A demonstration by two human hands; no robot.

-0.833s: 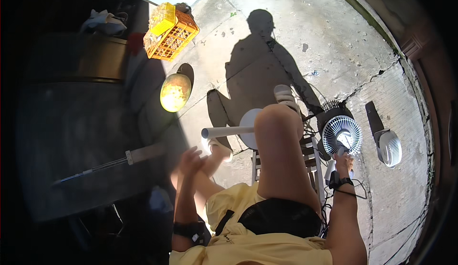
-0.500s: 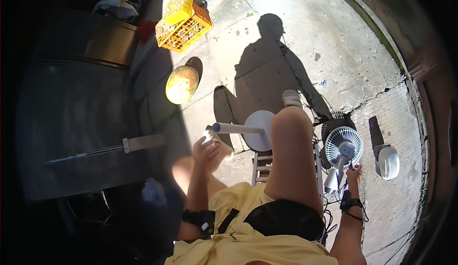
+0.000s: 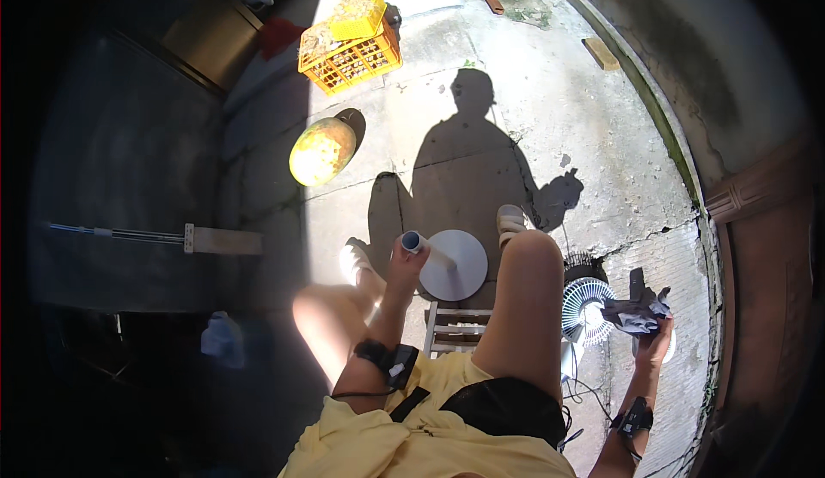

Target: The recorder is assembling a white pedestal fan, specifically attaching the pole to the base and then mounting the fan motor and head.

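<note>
Fingers of the left hand (image 3: 406, 259) wrap the white fan stand pole (image 3: 427, 251) above its round base (image 3: 454, 265); the right hand (image 3: 655, 340) clutches a dark rag (image 3: 634, 315) beside the fan grille (image 3: 587, 309). Wiping seems underway; the next stroke needs steady rag contact.

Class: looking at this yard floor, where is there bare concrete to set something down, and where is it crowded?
Bare: the sunlit concrete between crate, gourd and wall. Crowded: around the knees, with fan base, stool and fan grille.

White fan stand (image 3: 447, 263), apparently tilted.
</note>
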